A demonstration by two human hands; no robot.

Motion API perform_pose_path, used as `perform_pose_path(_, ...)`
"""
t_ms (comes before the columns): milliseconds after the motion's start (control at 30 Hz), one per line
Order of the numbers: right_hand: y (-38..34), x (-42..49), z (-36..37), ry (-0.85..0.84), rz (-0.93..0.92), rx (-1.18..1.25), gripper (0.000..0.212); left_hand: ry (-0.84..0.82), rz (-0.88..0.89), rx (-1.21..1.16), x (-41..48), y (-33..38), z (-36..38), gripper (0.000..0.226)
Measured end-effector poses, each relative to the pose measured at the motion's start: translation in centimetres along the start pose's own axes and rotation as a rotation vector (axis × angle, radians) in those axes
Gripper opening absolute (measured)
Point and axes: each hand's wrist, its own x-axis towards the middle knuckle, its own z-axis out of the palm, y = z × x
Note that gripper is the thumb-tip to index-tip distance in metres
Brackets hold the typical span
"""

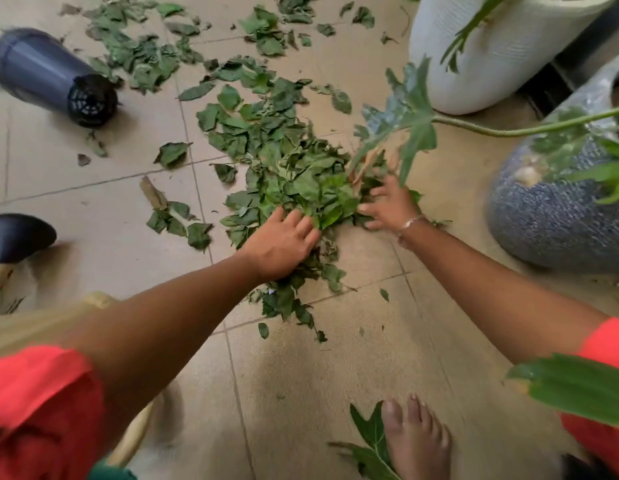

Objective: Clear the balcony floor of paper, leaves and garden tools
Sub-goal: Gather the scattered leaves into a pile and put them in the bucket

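Our red sleeve (pixel 41 403) fills the lower left corner, closest to us, and a broad green leaf blade (pixel 578 386) crosses the other sleeve at lower right. Between them our bare foot (pixel 418 441) stands on the tiled floor (pixel 335 375), touching a large lobed leaf (pixel 370 441).

Both arms reach forward to the pile of leaves (pixel 301 174), heaped on the floor in the middle of the view. Our left grip (pixel 283 244) rests palm down on the near side of the pile, fingers straight and close together, holding nothing. Our right grip (pixel 387 206) touches the pile's right side with fingers spread apart, clasping nothing; a thin bracelet (pixel 410 221) circles that wrist.

More loose leaves trail from the pile toward the far left, and a few lie beside our left forearm. A dark blue container (pixel 41 71) lies on its side at far left, its black perforated end toward the leaves. At far right stand a white pot (pixel 481 64) and a speckled grey pot (pixel 550 220). A green plant frond (pixel 412 126) arches in from the right, above our right grip.
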Motion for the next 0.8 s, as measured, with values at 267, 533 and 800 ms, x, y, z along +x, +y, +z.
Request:
perform_pose_path(267, 6.4, 2.0, -3.6, 0.407, 0.361, -0.177, 0.051, 0.100, 0.730, 0.050, -2.9, 5.4, 3.7, 0.057)
perform_pose_path(533, 4.0, -4.1, 3.9, 0.020, -0.896, -0.910, 0.038, 0.049, 0.443, 0.015, -4.8, -0.1, 6.7, 0.059)
perform_pose_path(800, 6.3, 1.1, 6.6, -0.606, -1.823, -1.498, 0.054, -0.096, 0.065, -0.114, -6.5, -3.7, 8.6, 0.059)
